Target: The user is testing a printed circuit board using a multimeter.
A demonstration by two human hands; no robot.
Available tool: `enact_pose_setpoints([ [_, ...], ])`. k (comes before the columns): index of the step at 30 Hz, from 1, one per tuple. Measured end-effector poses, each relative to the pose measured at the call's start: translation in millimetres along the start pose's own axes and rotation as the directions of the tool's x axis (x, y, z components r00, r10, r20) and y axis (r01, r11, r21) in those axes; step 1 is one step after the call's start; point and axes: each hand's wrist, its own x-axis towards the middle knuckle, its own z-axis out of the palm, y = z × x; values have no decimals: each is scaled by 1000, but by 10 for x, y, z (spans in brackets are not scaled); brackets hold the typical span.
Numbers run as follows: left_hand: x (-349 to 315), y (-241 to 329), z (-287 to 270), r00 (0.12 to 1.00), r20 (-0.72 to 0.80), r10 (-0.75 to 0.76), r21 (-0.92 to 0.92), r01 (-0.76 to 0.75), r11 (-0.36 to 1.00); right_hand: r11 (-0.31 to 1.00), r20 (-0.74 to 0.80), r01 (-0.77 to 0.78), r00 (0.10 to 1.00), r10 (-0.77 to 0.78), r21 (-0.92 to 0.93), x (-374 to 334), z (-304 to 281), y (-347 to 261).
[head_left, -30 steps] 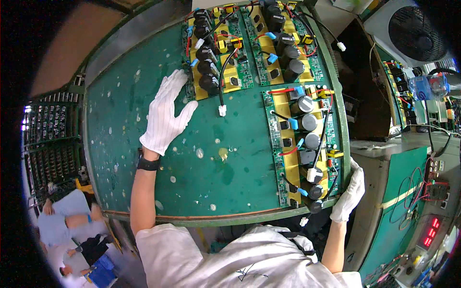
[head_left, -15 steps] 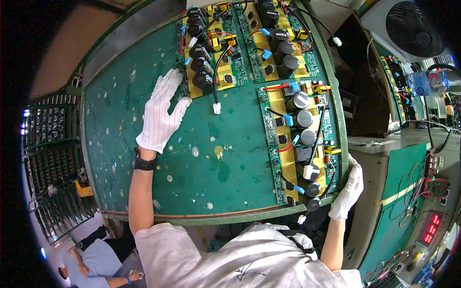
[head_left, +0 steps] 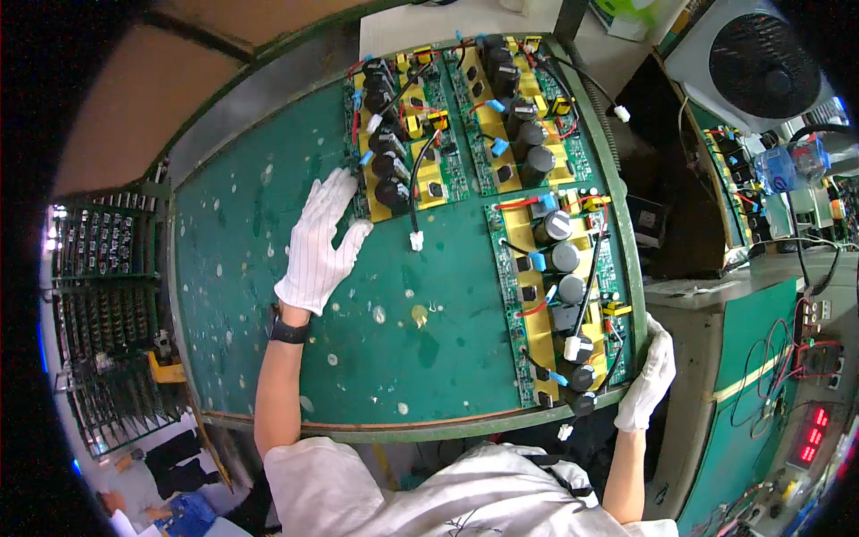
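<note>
My left hand, in a white striped glove, lies on the green tabletop. Its fingers are stretched and the thumb stands apart. The fingertips are at the left edge of a circuit board with black capacitors and yellow heat-sink plates; whether they press on it I cannot tell. A second circuit board lies to the right, and a third circuit board lies nearer me along the right side. My gloved right hand is closed round the table's right rim, near the front corner; some of its fingers are hidden.
Loose cables with a white plug hang off the boards. Right of the table stand a cabinet, a box fan and a red-lit display. Racks line the left, with another person below them.
The whole scene sits lower in the picture, so the view has tilted up. Both hands keep their places against the board and the rim. The other person at lower left has shifted.
</note>
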Motion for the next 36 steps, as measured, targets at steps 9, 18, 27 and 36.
enact_pose_setpoints([
  [9,-6,-18,-54,1000,20,-19,0,19,1000,997,6,-40,999,39,60,-12,40,-33],
  [18,29,-16,-30,1000,10,-16,-17,17,1000,998,-2,-35,999,35,49,19,34,-81],
  [27,-21,-29,18,1000,-20,9,3,-9,1000,997,3,-19,1000,19,73,6,12,-28],
  [36,-207,8,-197,956,-282,82,249,-9,968,988,41,144,988,-147,61,-55,-22,4],
])
